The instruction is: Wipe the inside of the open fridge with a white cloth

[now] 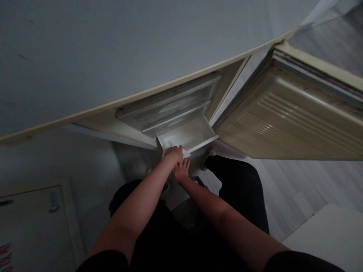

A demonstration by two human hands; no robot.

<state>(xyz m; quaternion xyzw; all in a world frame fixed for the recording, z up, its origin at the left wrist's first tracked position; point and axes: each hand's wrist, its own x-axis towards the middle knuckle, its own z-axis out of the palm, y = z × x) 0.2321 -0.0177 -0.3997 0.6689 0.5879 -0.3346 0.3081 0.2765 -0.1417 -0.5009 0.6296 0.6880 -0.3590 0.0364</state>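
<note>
Low in an opened fridge or freezer, a pale drawer (190,134) is pulled out. My left hand (174,153) is at its front left corner, its fingers closed on a white cloth or tissue (185,154). Just below and to the right, my right hand (181,170) has its fingers spread, close to the left hand. Whether its palm touches anything is hidden. Above the pulled-out drawer are closed, translucent drawer fronts (172,104).
The yellowed door (297,113) stands open on the right, over a wood-look floor (300,189). A pale cabinet panel (34,223) is at the lower left. My black-trousered legs (244,185) are on both sides of my hands.
</note>
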